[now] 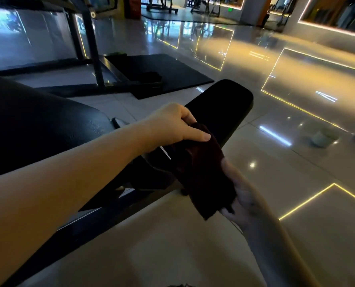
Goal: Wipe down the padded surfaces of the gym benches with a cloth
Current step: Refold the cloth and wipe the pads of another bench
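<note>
At frame centre the left hand (172,125) curled its fingers round the dark cloth (201,172), the blurred right hand (243,195) gripping its lower end (apparently regathering it). Next, the cloth needed pressing flat onto the seat pad (220,100) just above.

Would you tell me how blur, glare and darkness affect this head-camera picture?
Head view: the right hand holding the dark brown cloth is motion-blurred; the left hand is sharp; the black padded bench seat is underexposed; the glossy grey tiled floor mirrors lights as glare.

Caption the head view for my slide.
Left hand grips the top of a dark cloth, blurred right hand its lower end, beside a bench pad.
</note>
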`<state>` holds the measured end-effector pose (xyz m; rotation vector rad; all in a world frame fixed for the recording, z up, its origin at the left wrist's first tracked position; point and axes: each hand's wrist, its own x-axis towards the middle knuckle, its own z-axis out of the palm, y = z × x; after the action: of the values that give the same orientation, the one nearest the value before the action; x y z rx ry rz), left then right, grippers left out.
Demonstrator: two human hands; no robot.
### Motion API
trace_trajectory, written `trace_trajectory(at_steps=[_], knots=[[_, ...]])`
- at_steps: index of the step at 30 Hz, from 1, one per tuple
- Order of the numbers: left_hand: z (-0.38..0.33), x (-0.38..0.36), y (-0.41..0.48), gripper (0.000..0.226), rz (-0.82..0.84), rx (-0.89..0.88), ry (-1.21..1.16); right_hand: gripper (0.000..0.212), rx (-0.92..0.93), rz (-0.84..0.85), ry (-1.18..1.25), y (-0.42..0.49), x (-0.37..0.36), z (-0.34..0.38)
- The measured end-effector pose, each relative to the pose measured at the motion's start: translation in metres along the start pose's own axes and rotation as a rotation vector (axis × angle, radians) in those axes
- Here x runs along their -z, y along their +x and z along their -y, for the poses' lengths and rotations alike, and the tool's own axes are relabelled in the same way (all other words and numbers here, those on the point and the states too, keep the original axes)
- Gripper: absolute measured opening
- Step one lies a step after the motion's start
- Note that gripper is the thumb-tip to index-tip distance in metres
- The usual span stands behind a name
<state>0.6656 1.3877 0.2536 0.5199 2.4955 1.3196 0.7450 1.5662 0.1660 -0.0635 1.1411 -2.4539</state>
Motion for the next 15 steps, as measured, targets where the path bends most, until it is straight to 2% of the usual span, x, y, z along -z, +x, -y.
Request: trace_trajectory(at_steps=[2, 3, 5, 7, 8, 10, 13, 15], knots=[[0.002, -0.008, 0.009, 0.042, 0.049, -0.08, 0.276, 0.087, -0.004, -0.24, -0.069, 0.003, -0.006, -0.003], [0.004, -0.01, 0.012, 0.051, 0.092, -0.104, 0.402, 0.081, 0.015, -0.351, -0.058, 0.003, -0.005, -0.006], [0.01, -0.01, 0.017, 0.07, 0.247, -0.072, 0.646, 0.054, 0.08, -0.584, -0.081, 0.003, 0.0, -0.015], [0.021, -0.012, 0.016, 0.097, 0.447, 0.035, 0.995, 0.037, 0.107, -0.81, -0.17, 0.007, 0.006, -0.028], [0.029, -0.013, 0.014, 0.108, 0.528, 0.088, 1.162, 0.033, 0.123, -0.87, -0.195, 0.01, 0.008, -0.036], [0.043, -0.016, 0.009, 0.119, 0.624, 0.161, 1.354, 0.037, 0.139, -0.911, -0.218, 0.021, 0.008, -0.054], [0.058, -0.017, 0.008, 0.124, 0.627, 0.214, 1.383, 0.044, 0.144, -0.921, -0.301, 0.046, 0.001, -0.085], [0.06, -0.018, 0.012, 0.127, 0.63, 0.228, 1.384, 0.056, 0.135, -0.848, -0.31, 0.062, -0.008, -0.104]])
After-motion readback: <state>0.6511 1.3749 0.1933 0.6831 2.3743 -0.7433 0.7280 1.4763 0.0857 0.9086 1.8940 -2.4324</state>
